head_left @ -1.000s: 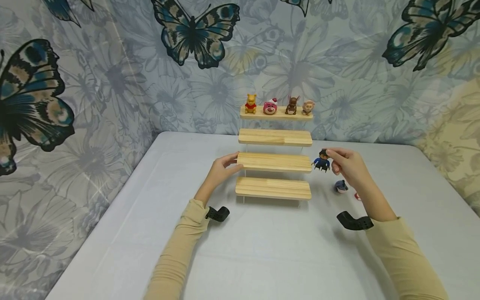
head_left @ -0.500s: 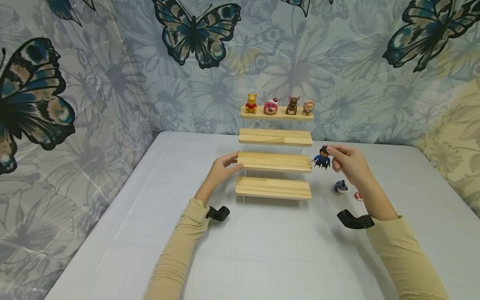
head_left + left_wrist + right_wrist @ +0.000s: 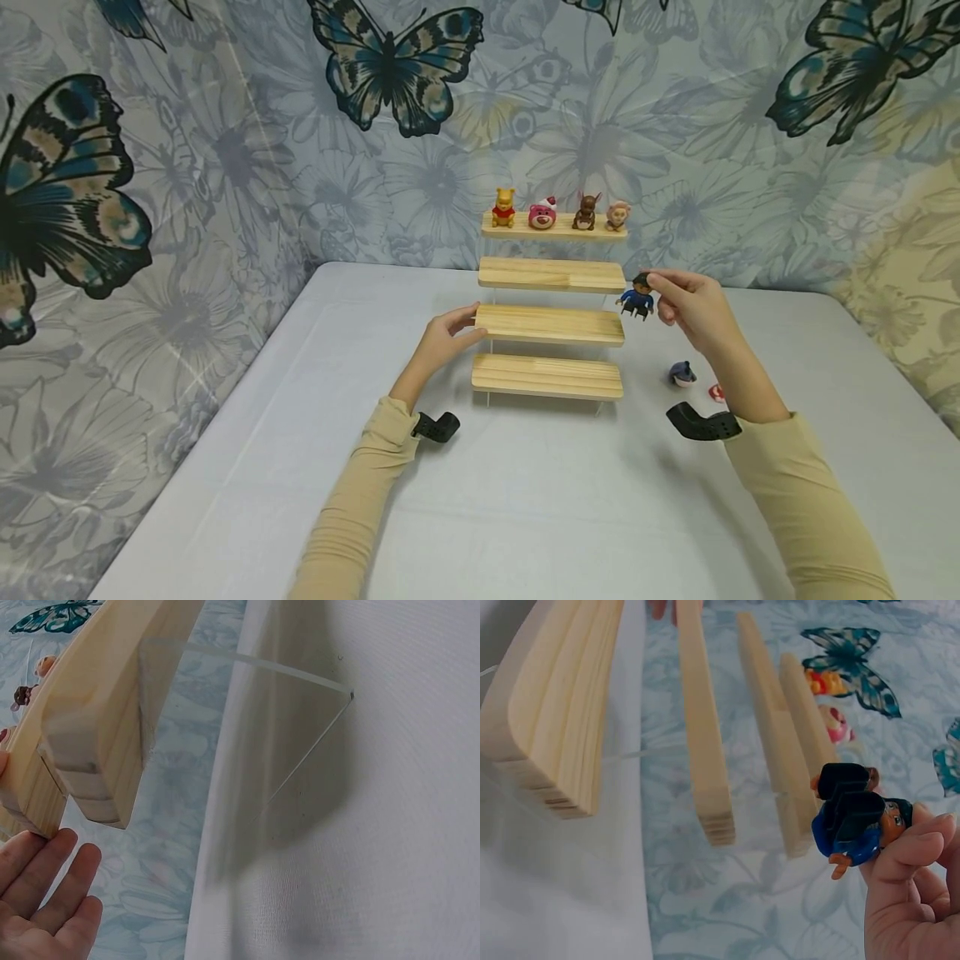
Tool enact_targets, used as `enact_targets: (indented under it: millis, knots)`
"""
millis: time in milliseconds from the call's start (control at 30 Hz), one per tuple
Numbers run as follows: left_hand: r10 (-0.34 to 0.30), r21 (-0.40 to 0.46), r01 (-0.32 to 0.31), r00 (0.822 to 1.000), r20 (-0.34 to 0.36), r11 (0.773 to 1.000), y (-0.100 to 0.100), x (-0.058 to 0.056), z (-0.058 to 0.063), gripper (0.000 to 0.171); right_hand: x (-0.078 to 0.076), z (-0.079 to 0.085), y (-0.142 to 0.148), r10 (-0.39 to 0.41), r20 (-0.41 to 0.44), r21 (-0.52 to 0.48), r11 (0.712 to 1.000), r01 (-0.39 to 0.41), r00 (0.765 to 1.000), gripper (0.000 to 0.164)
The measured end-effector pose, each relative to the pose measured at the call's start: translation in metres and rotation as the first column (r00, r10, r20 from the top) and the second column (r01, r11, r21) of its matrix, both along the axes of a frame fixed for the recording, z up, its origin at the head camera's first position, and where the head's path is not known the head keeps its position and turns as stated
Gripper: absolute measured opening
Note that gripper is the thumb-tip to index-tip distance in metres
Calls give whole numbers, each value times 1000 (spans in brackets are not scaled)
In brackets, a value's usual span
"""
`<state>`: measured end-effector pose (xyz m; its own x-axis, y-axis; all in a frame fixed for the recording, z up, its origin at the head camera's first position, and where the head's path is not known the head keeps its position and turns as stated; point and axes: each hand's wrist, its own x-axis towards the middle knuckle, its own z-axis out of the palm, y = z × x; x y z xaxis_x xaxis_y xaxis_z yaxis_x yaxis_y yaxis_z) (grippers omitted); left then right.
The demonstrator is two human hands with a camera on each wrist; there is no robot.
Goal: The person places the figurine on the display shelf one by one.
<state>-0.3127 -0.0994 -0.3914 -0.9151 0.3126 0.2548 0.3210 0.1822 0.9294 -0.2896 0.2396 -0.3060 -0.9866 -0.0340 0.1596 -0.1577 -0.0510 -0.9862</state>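
A tiered wooden shelf (image 3: 547, 375) with clear supports stands on the white table. My left hand (image 3: 447, 342) holds the left end of its second board from the bottom; in the left wrist view the fingers (image 3: 64, 892) lie by the board ends, thumb on top. Pinched by the head between thumb and fingers of my right hand (image 3: 697, 312) is a toy figure (image 3: 637, 298) in blue with black legs and a black cap. It hangs in the air by the right end of the third board (image 3: 551, 273). In the right wrist view the toy figure (image 3: 849, 817) appears sideways.
On the top board stand a Pooh figurine (image 3: 503, 208), a pink bear figurine (image 3: 543, 214), a brown eared figurine (image 3: 586, 212) and a pale one (image 3: 618, 216). A grey-blue figurine (image 3: 682, 374) and a red-and-white one (image 3: 717, 392) lie on the table near the right forearm.
My right hand has risen and shifted slightly left with the toy figure, from beside the second board up toward the third. The left hand stays on the shelf.
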Motion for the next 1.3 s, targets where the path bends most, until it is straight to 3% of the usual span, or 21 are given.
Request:
enact_targets:
  millis: [100,167,333,467,600,900,1100,1300]
  knots:
    - [-10,3,10,1000,3,1000,-1,8,11,52,-4,3,-4,15,10,-21,1000,-15,1000,15]
    - [-15,4,15,1000,11,1000,-1,8,12,52,-6,4,-6,24,9,-27,999,-24,1000,14]
    - [-19,22,18,1000,12,1000,-2,-6,-8,54,-10,12,-10,71,-11,-67,995,-71,997,12]
    - [-13,30,13,1000,5,999,-1,-7,-10,54,-16,17,-17,80,-16,-59,995,-81,997,14]
    - [-17,32,17,1000,-12,999,0,-5,-6,53,-22,19,-28,105,-37,-59,993,-107,994,18]
    - [-27,35,27,1000,10,999,-2,13,22,48,-37,23,-60,162,-21,-87,983,-164,987,22]
    - [-51,29,51,999,15,998,-4,13,24,47,-44,28,-76,169,-11,-140,976,-169,985,18]
    - [-60,14,60,998,-8,998,-4,13,21,45,-51,29,-96,212,-25,-103,971,-214,977,18]
